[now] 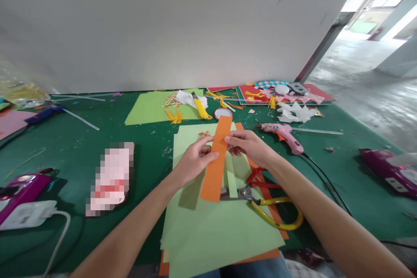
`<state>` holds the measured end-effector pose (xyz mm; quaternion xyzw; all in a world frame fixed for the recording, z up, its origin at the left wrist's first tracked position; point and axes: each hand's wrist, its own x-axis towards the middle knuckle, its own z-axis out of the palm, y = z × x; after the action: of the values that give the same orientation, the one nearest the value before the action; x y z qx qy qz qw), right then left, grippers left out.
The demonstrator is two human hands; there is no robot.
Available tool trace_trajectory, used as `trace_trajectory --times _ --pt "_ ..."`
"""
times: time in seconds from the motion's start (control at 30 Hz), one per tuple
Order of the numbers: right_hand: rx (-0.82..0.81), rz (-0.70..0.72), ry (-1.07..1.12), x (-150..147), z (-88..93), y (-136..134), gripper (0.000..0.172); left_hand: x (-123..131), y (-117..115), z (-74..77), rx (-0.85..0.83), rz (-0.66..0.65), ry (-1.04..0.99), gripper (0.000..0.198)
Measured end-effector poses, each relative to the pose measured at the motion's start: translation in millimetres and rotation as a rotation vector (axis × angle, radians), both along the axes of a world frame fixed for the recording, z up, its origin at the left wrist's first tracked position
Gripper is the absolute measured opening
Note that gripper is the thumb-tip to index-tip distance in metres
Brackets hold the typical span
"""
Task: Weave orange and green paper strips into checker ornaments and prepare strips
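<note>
An orange paper strip (215, 160) is held up between both hands, above a stack of light green paper sheets (221, 230). My left hand (197, 156) pinches the strip near its middle from the left, thumb on the front. From the right, my right hand (246, 145) grips its upper edge between thumb and fingers. Below the right hand lies a narrow light green strip (231, 178), partly over the blades of the scissors (246, 192). The scissors have yellow handles and rest on the sheets. Red-handled pliers or cutters (256, 178) lie just behind, partly hidden by my right forearm.
A pink glue gun (283, 134) lies to the right, its cord running forward. A yellow utility knife (201, 106) rests on green paper (146, 108) at the back. Purple power strips (391, 167) sit at both sides. A pixelated pink object (110, 178) lies on the left.
</note>
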<state>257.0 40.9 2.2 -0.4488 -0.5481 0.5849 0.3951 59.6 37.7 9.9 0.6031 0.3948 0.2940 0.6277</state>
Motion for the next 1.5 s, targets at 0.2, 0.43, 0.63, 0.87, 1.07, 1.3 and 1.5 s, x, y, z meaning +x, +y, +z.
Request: trace_trajectory --times 0.2,0.43,0.63,0.87,1.07,1.3,1.5 --pt "0.023 0.034 0.009 -8.9 -3.6 -3.6 0.028 6.3 -5.4 -0.7 -0.171 -0.096 -0.195 0.030" --pt "-0.039 0.031 0.136 -6.9 -0.1 -3.0 0.032 1.9 -4.0 -3.8 -0.270 -0.151 -0.266 0.011" --pt "-0.129 0.104 0.246 2.5 2.3 -1.7 0.031 -1.8 -4.1 5.2 -0.373 -0.194 -0.267 0.010" --pt "-0.164 0.204 0.297 7.2 1.4 -0.5 0.032 -5.8 -5.4 6.7 -0.455 -0.328 -0.311 0.024" --pt "-0.164 0.237 0.356 8.0 -0.4 -1.3 0.032 -6.1 -4.7 8.7 -0.481 -0.345 -0.302 0.029" --pt "-0.166 0.174 0.336 7.6 -0.8 -3.1 0.045 -6.9 -3.0 9.2 -0.455 -0.348 -0.234 0.029" --pt "-0.178 0.127 0.275 1.5 0.6 -5.0 0.040 -1.8 -5.9 8.1 -0.318 -0.284 -0.166 0.031"
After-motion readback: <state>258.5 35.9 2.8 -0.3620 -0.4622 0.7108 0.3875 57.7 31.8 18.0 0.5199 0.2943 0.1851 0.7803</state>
